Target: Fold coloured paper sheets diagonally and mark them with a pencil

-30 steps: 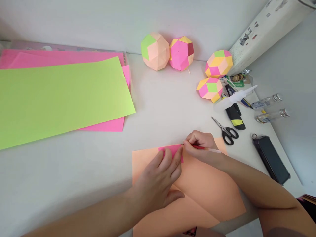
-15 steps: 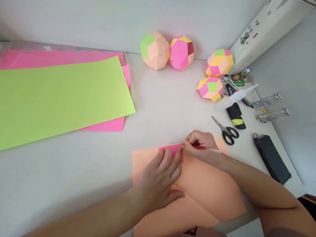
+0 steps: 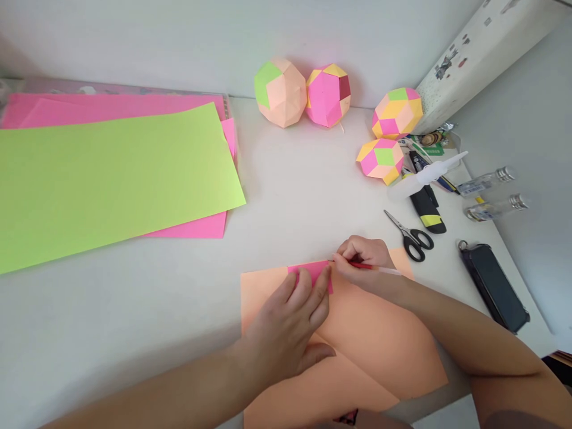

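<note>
Peach paper (image 3: 379, 339) at 5 o'clock of view. Left hand (image 3: 290, 325): fingers part-spread, pressing pink card (image 3: 317, 271) at paper's 11 o'clock. Right hand (image 3: 364, 253): curled, pinching red pencil (image 3: 361, 265), tip at card's 1 o'clock corner.

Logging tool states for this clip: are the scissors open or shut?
The scissors look shut: their blades lie together, tapering to a single tip, and the black handles sit close side by side.

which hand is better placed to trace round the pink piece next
Likely the right hand: it grips the red pencil, tip near the upper right corner of the pink piece. The left hand has fingers on that piece, atop the peach sheet.
</note>
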Motion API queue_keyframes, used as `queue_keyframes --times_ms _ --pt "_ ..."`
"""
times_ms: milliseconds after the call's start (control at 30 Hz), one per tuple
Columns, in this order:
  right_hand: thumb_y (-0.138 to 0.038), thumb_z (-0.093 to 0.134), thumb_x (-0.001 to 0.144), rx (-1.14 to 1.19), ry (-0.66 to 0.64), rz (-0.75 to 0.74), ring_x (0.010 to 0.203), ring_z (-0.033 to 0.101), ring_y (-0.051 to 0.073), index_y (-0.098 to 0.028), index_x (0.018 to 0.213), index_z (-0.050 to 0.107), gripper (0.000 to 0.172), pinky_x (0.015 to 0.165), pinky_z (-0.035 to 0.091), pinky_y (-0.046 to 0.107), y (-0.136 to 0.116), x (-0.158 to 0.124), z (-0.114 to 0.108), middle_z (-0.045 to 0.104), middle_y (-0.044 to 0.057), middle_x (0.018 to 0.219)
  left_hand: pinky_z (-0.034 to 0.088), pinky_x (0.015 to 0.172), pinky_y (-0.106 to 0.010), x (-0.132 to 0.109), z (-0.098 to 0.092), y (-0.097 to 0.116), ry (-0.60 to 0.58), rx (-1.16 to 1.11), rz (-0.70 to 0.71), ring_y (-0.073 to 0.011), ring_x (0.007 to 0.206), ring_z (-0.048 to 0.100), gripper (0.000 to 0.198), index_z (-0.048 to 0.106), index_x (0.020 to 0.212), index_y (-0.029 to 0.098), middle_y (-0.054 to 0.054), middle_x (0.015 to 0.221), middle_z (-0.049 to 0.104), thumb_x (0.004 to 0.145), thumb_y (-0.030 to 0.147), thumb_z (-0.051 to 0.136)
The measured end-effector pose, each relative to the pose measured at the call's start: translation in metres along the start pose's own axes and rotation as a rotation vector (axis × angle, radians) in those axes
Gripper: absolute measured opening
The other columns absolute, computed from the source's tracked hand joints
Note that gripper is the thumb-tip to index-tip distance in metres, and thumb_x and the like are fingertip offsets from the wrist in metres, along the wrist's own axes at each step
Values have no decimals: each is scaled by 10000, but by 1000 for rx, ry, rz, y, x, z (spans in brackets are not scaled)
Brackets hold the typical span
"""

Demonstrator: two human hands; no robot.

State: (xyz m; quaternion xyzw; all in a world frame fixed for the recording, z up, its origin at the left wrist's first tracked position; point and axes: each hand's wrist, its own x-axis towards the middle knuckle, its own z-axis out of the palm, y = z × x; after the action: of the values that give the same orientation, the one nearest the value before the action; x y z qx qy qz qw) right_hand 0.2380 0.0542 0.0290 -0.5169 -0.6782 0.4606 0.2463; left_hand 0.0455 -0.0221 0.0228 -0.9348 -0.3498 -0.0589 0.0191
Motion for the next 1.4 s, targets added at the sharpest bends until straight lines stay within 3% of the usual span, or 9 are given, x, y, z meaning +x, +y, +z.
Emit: queue_keyframes --times_ms 200,400,567,733,833,933,1000,1233,1400 --pt "-281 604 837 386 95 31 409 421 56 -206 659 412 273 428 340 201 4 5 0 507 -76 529 220 1061 -483 -4 6 3 17 -69 -36 -371 1221 443 762 537 1287 56 -173 1430 438 882 665 324" --pt "-379 621 840 414 152 -15 413 439 53 -199 689 441 296 414 341 191 15 7 5 542 -68 555 57 1141 -523 -21 8 29 -50 -254 64 -405 1423 83 887 270 1445 15 -252 1530 162 866 683 340" --pt "-444 587 852 286 123 -91 440 459 62 -195 780 498 274 408 346 177 24 9 7 519 -71 544 138 1132 -547 -26 13 41 -70 -310 143 -401 1428 50 866 163 1488 78 -235 1547 61 872 643 389" --pt "-503 394 939 149 99 -234 568 599 120 -164 922 584 389 436 426 209 11 -4 -11 655 27 691 205 1116 -559 -22 24 29 -4 -226 148 -405 1425 78 895 91 1504 97 -227 1550 63 872 664 374" --pt "-468 440 931 28 91 -324 854 658 183 -172 978 632 356 708 533 306 1 -31 -18 707 87 911 214 1128 -529 -16 29 10 37 -136 113 -377 1431 85 879 76 1504 90 -221 1548 103 888 641 376" --pt "-376 574 869 -248 -6 -437 1211 528 258 -181 1175 600 364 1019 429 426 4 -59 -10 624 128 1231 248 1124 -509 -9 31 -11 44 -81 57 -364 1429 121 837 119 1502 97 -214 1541 148 902 625 366" --pt "-298 564 872 -491 -53 -476 1324 417 274 -154 1262 540 416 1087 370 459 12 -69 1 521 152 1367 268 1121 -498 -9 31 -17 16 -65 12 -356 1424 156 782 155 1498 105 -208 1537 172 921 592 356" --pt "-202 473 892 -710 47 -612 1316 432 266 -121 1124 573 265 1106 365 490 34 -57 19 506 175 1375 290 1113 -521 -65 15 14 10 -137 39 -353 1428 141 755 58 1510 148 -169 1555 108 941 516 388" --pt "-182 454 898 -725 53 -609 1318 428 260 -157 1078 571 217 1091 390 492 28 -58 16 514 145 1372 371 1090 -471 -94 -5 8 61 -271 43 -283 1396 293 544 299 1454 214 -110 1523 292 956 393 426"
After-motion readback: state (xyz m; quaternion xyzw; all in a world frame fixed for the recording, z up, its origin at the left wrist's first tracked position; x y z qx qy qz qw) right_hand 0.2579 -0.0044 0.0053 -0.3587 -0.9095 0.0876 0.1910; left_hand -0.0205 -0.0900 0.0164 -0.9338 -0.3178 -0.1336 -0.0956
